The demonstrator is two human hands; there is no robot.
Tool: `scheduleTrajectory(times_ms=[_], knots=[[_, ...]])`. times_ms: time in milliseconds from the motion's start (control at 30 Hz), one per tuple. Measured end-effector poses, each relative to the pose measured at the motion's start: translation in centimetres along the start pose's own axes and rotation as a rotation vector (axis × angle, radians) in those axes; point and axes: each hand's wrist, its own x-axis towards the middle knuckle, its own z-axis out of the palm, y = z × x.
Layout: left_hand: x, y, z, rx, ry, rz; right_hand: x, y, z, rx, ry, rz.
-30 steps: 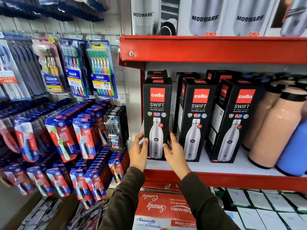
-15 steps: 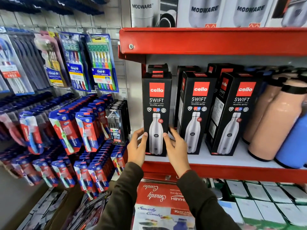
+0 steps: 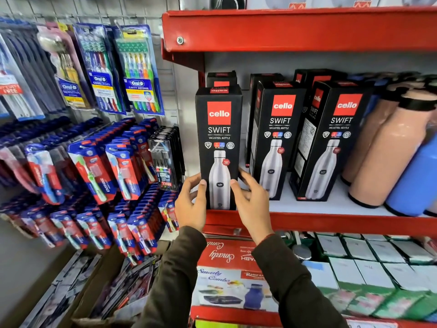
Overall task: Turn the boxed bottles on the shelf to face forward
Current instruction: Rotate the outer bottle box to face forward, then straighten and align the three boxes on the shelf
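Note:
Three black Cello Swift bottle boxes stand along the front of a white shelf with a red lip [image 3: 331, 223]. The leftmost box [image 3: 219, 129] shows its front squarely, at the shelf's front edge. My left hand [image 3: 192, 204] grips its lower left side and my right hand [image 3: 251, 202] its lower right side. The middle box [image 3: 277, 138] and the right box [image 3: 335, 138] are turned slightly, each showing a side panel. More black boxes stand behind them, mostly hidden.
Peach bottles [image 3: 387, 147] and a blue bottle [image 3: 416, 178] stand at the shelf's right. Toothbrush packs [image 3: 104, 162] hang on the wall to the left. A red shelf [image 3: 295, 29] is overhead. Boxed goods [image 3: 231, 275] fill the shelf below.
Both hands stay on the leftmost box, which has been drawn forward to the shelf's front edge. The camera has moved closer.

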Motion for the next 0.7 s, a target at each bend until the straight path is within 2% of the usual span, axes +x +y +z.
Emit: scheduleTrajectory(times_ms=[267, 467, 633, 700], knots=[[-0.9, 0.7, 0.6, 0.049, 0.075, -0.002, -0.3, 0.2, 0.0, -0.006, 0.010, -0.016], [-1.3, 0.1, 1.2, 0.060, 0.125, 0.024, -0.2, 0.5, -1.1, 0.013, -0.075, 0.003], [-2.6, 1.5, 2.9, 0.094, 0.363, 0.204, -0.2, 0.3, -4.4, -0.002, 0.170, -0.170], [-3.5, 2.7, 4.0, 0.136, 0.389, 0.323, 0.6, 0.6, -6.0, 0.015, 0.260, -0.169]])
